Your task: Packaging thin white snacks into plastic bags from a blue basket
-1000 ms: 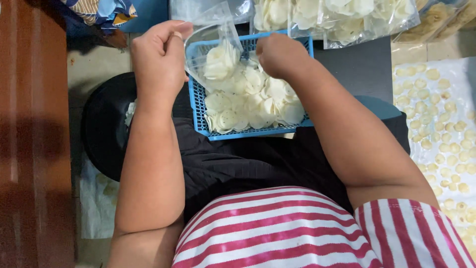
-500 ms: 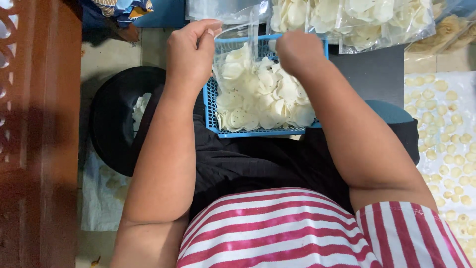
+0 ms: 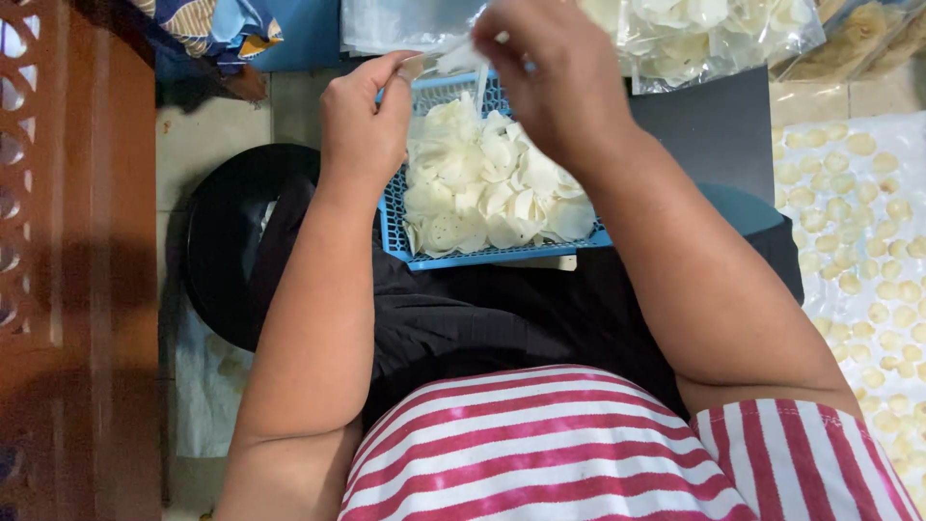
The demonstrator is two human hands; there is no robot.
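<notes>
- The left hand (image 3: 365, 121) is curled shut, thumb and fingers pinching one edge of a thin clear plastic bag (image 3: 446, 62) above the far end of the basket.
- The right hand (image 3: 559, 72) is closed on the other side of that bag, fingers bent down over it; the bag is blurred and I cannot tell what, if anything, is in it.
- Just below both hands a blue plastic basket (image 3: 482, 255) rests on the person's lap, heaped with pale white crackers (image 3: 492, 183).
- A black round tub (image 3: 227, 241) sits on the floor beside the left forearm.
- Sealed clear bags of crackers (image 3: 704, 34) lie beyond the basket, at the top.
- To the right, small round pale crackers are spread on a white sheet (image 3: 868, 222).
- A brown wooden piece of furniture (image 3: 77, 289) stands along the left.
</notes>
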